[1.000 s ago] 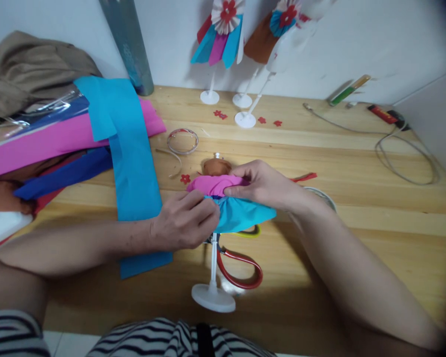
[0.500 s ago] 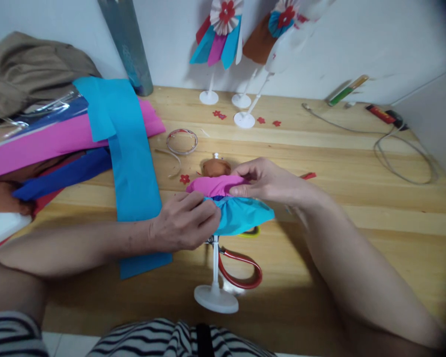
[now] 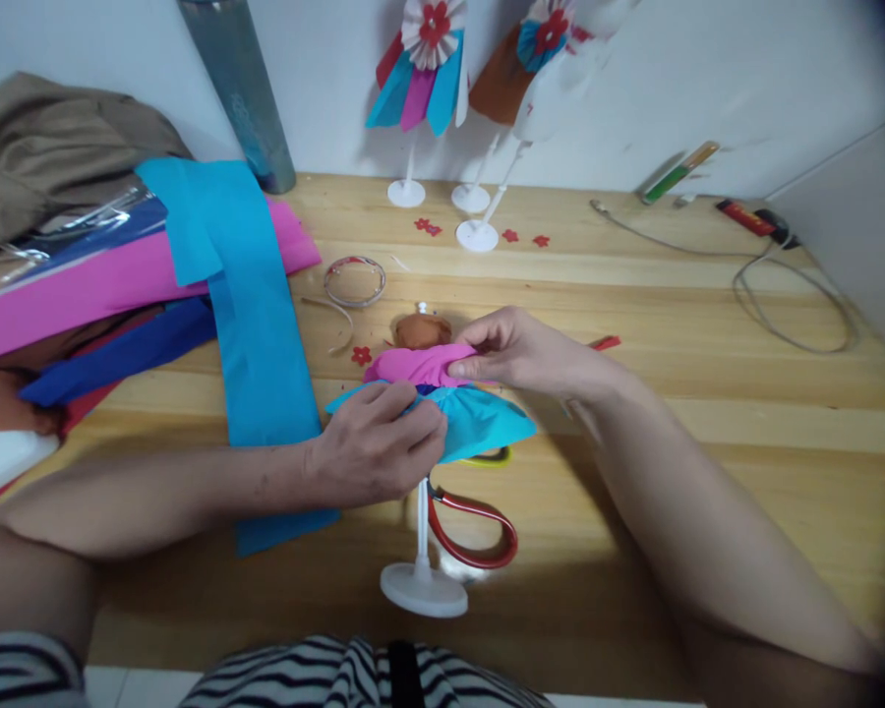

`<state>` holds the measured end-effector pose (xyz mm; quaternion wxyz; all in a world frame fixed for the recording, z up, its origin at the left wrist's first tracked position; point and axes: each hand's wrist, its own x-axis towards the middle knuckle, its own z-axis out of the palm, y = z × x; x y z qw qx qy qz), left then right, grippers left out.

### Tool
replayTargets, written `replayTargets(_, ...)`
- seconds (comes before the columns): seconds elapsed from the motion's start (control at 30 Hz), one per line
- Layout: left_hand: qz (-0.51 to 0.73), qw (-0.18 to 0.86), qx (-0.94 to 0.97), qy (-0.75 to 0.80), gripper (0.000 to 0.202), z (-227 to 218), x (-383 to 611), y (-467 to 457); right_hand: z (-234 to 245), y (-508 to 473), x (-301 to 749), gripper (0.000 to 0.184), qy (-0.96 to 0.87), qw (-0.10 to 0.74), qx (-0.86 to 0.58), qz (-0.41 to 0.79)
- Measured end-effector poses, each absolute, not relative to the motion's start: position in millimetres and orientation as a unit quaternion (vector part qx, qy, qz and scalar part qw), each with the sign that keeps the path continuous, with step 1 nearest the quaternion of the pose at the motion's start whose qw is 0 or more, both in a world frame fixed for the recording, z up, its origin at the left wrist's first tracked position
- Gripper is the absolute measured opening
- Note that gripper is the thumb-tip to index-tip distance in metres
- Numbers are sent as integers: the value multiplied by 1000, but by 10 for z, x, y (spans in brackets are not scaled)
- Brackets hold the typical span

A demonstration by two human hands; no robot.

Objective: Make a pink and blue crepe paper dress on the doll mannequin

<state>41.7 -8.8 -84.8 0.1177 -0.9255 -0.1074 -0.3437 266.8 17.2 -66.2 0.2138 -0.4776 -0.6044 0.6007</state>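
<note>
A small dress form on a white stand leans toward me over the wooden table. It wears a magenta paper wrap and a gathered cyan paper skirt, with a brown top. My left hand pinches the cyan skirt at the waist. At the right of the waist, my right hand pinches the magenta paper between thumb and fingers.
Red-handled scissors lie under the figure. Cyan, magenta and dark blue paper sheets are stacked at left. Finished paper-dressed figures stand by the wall, beside a grey-blue cylinder. A tape ring and a cable lie on the table.
A cyan edge now shows left of my left hand, which has shifted slightly along the waist. The view has shifted a little; my right hand keeps its pinch.
</note>
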Motion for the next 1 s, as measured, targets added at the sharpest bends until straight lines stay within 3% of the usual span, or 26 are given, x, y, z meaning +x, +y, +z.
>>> replayTargets(0.63,-324,102,-939,-52,16,-884,347,-89,-712,193,2587,41,-593,261,-518,558)
replayTargets(1.0,-340,110,-931,-71,4,-891,362,-74,-602,209,2800,35,-653,156,-476,568)
